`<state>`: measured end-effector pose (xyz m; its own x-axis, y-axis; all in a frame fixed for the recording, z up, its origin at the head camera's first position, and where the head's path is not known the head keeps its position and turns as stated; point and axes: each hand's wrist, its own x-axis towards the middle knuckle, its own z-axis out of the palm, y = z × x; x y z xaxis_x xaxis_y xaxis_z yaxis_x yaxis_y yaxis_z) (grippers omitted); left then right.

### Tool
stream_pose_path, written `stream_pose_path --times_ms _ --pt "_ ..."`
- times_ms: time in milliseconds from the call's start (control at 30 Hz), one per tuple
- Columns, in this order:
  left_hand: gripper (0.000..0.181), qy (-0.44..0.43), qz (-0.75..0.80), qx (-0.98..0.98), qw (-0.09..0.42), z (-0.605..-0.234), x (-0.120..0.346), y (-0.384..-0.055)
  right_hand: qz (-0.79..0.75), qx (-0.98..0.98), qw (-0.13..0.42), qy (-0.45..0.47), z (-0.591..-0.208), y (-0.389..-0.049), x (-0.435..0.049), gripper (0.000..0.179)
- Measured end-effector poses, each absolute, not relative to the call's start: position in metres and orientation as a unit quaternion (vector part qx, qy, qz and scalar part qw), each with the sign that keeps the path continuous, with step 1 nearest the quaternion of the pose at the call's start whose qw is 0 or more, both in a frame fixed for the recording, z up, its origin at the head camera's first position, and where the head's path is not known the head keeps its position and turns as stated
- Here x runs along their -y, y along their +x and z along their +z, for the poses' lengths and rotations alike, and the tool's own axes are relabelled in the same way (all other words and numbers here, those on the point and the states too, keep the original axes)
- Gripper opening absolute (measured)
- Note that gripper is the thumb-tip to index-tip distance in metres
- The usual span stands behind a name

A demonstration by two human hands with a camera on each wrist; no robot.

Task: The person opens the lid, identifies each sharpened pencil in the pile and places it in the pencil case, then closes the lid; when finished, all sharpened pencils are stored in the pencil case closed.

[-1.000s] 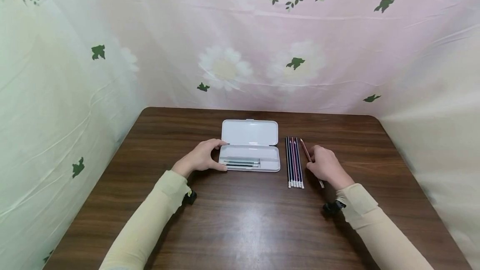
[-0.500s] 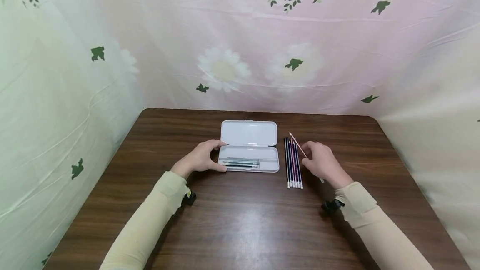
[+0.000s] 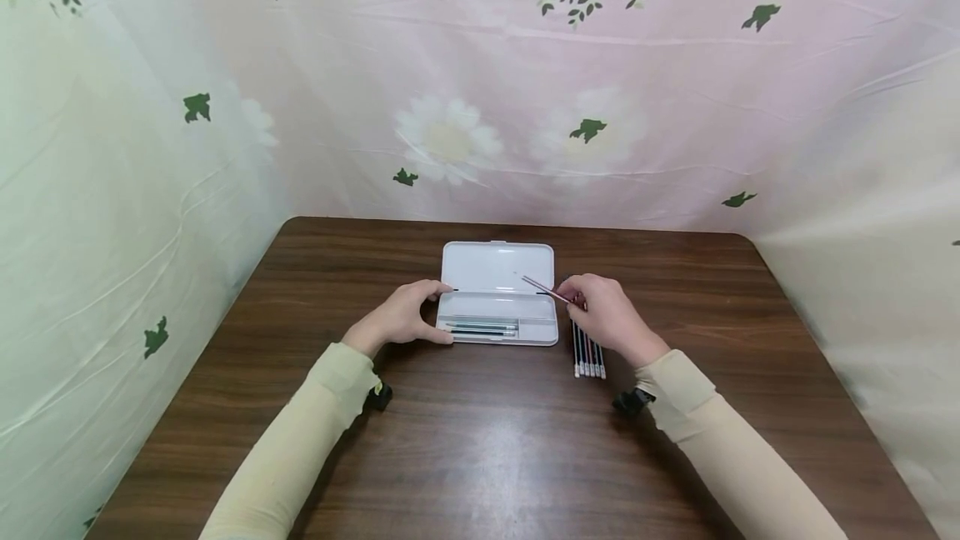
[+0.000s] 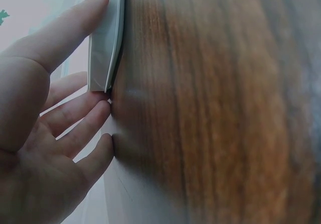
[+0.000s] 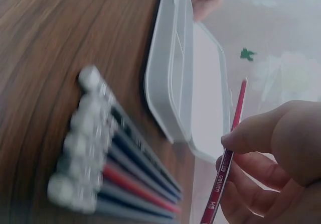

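Gripping a slender red pencil [image 5: 224,168] between thumb and fingers, the right hand [image 3: 609,315] sits just off the right end of the white pencil case [image 3: 538,330], above the row of pencils [image 3: 588,357] that lies on the surface [image 3: 465,423] beside that end. The governing relation, as judged here, is one of angle: the case is long from left to right, whereas the held pencil slants across that line, running from the right hand toward the lid [image 3: 487,265], which lies folded back on the far side of the case. In the head view its point overlaps the right part of the lid; its height above the case cannot be told. The case thus lies to the left of the right hand, which is the one nearer the pencil; the left hand [image 3: 401,312] is at the case's left end, clamped across it, thumb against the near wall and fingers about the far corner. The pencil has a straight, thin barrel, bright red toward the tip and darker where pale lettering is printed; its sharpened end is pale, and its rear end is out of sight. At least two pencils [image 3: 480,332] lie lengthwise inside, along the near side of the case
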<state>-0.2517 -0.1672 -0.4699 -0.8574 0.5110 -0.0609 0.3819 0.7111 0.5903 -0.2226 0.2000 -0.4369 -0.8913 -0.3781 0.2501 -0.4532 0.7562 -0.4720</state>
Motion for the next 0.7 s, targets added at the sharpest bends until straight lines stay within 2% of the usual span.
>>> stream_pose_path --times_ms 333,700 --pt "0.088 0.233 0.297 -0.919 0.117 -0.467 0.167 -0.249 0.247 0.925 0.06 0.284 -0.442 -0.232 -0.152 0.022" --pt "0.089 0.231 0.299 -0.919 0.117 -0.469 0.168 -0.248 0.227 0.93 0.029 0.287 -0.458 -0.243 -0.119 0.017"
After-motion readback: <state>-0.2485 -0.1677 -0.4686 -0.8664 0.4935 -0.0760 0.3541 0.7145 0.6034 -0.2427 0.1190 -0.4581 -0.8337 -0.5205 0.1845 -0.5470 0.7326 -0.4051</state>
